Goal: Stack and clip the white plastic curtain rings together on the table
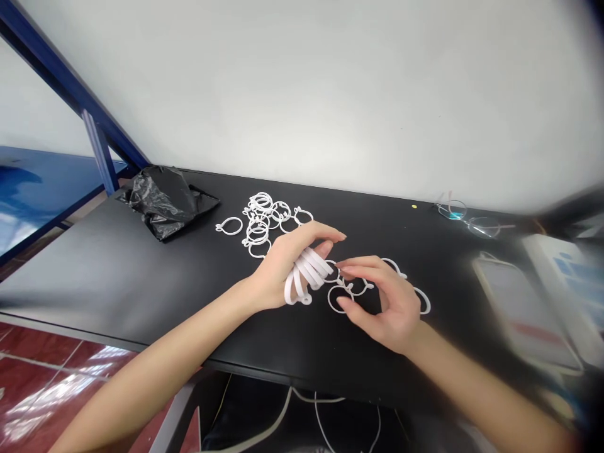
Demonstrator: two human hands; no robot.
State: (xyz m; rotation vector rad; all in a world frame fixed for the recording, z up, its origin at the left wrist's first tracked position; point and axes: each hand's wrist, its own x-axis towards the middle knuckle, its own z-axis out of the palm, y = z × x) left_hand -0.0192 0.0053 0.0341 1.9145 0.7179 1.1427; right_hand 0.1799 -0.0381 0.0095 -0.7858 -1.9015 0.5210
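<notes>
Several white curtain rings (309, 269), each with a small eyelet, sit bunched in my left hand (287, 248), whose fingers curl through or around them; the palm side is partly hidden. Just right of it, my right hand (389, 302) hovers at loose rings (340, 299) on the black table (198, 296), its thumb and fingers apart. Whether its fingertips touch a ring I cannot tell. More rings peek out from behind that hand. Beyond my left hand lies a loose pile of white rings (258, 229), with a single ring (231, 226) off to its left.
A crumpled black plastic bag (165, 201) is at the back left, beside a blue metal frame (101, 151). Eyeglasses (467, 220), a phone (526, 308) and a white box (570, 283) occupy the right side. Cables (278, 418) hang below the front edge.
</notes>
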